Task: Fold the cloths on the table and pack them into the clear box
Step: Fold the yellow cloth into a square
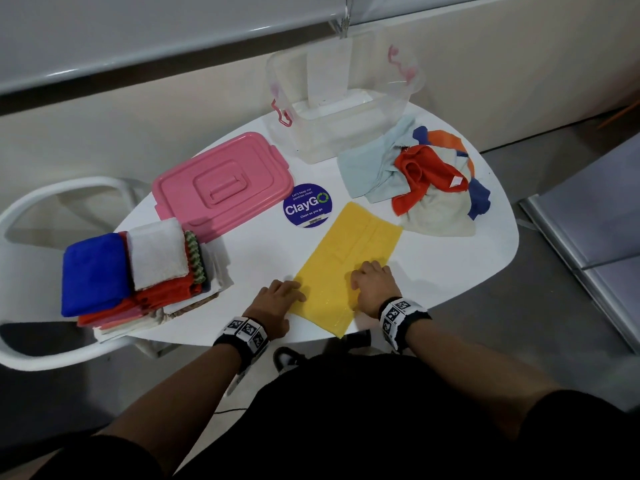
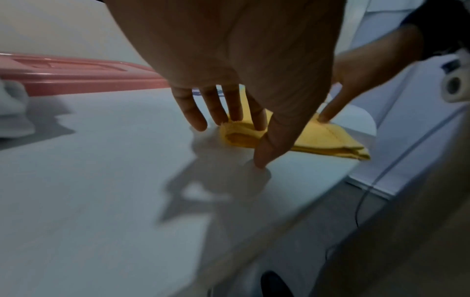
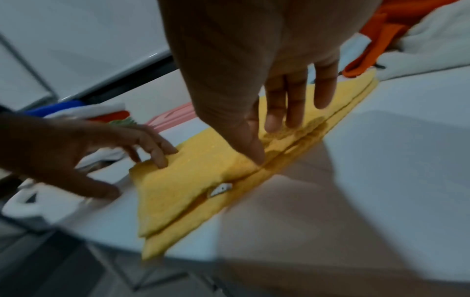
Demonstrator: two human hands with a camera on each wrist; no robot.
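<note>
Yellow cloth (image 1: 346, 258), folded strip at near table (image 1: 450, 258) edge, soft and limp so pinch near-end corners; left hand (image 1: 277, 299) and right hand (image 1: 374, 285) press it flat-fingered, gripping nothing.

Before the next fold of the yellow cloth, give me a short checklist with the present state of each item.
1. Yellow cloth lies flat on the table: ok.
2. Left hand touches its near left edge: ok.
3. Right hand presses its near right part: ok.
4. Folded layers line up: not ok, the lower layer sticks out along one edge in the right wrist view.
5. Clear box open, pink lid off: ok.
6. Room inside the box: cannot tell.
</note>
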